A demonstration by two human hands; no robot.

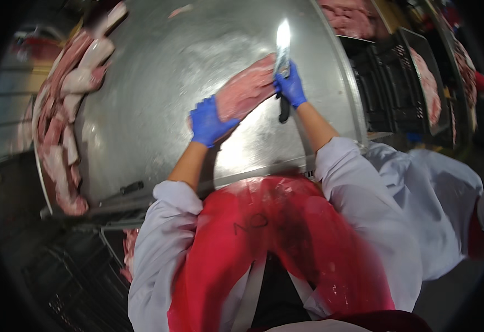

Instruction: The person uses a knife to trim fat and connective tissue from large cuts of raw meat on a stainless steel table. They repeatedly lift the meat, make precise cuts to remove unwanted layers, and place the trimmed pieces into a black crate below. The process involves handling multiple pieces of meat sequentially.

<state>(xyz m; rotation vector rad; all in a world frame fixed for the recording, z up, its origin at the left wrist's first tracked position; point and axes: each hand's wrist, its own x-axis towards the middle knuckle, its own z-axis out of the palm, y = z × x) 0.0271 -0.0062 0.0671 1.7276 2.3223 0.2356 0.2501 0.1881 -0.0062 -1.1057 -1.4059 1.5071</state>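
My left hand (208, 120) in a blue glove grips the lower-left end of an elongated slab of pink meat (242, 88) lying diagonally on the steel table (159, 61). My right hand (289, 83), also gloved, holds a knife (283, 47) at the slab's upper-right end. The shiny blade points away from me, and the black handle sticks out below my fingers. Whether the blade touches the meat I cannot tell.
Meat strips with pale fat (59, 127) line the table's left side. A second knife (132, 187) lies near the front edge. Black crates (397, 83) and meat (346, 16) are at right. White clothing (435, 193), apparently a co-worker's, is beside my right arm. More crates (65, 276) stand at lower left.
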